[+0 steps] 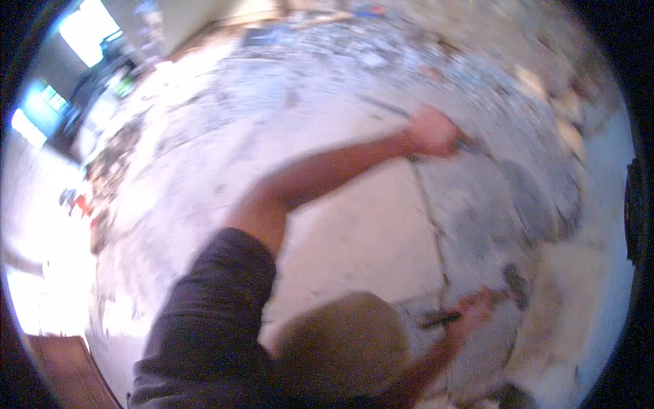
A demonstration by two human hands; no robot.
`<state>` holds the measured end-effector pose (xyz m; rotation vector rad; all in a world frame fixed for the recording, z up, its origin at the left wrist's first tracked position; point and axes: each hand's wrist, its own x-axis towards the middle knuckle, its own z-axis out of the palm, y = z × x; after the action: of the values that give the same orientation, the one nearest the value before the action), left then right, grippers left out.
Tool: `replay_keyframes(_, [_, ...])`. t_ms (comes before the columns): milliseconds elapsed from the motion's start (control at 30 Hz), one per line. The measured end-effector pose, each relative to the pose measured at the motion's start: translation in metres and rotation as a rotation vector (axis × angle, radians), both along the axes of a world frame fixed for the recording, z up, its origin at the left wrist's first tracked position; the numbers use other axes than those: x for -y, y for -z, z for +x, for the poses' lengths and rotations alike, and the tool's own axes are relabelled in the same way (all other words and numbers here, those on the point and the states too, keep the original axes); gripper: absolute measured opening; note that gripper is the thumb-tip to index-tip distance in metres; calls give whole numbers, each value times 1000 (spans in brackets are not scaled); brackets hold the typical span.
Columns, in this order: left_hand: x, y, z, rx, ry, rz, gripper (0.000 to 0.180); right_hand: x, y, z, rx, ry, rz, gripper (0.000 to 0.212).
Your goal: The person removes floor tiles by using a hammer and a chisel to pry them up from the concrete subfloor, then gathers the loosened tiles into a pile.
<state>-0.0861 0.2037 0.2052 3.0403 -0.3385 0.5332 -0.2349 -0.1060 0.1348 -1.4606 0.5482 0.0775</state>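
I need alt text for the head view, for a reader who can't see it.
Blurred fisheye view: a person's left hand holds a thin rod-like tool near a pale floor, while the right hand holds a dark-handled tool, possibly a hammer. Scattered debris lies beyond.

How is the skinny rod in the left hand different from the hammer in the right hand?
The skinny rod has a long thin end, but the hammer has a chunky dark head. In the picture, the rod slants down toward the right, while the hammer slants up. Both look blurry and are held, rod in the left hand, hammer in the right hand.
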Motion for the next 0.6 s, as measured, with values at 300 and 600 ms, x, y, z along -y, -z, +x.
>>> replay_keyframes(300, [1,-24,-98,310,126,-359,20,-13,-98,156,469,-772,-1475,32])
replay_keyframes(600, [86,-31,-65,278,587,-368,20,62,-199,195,196,-765,-1790,45])
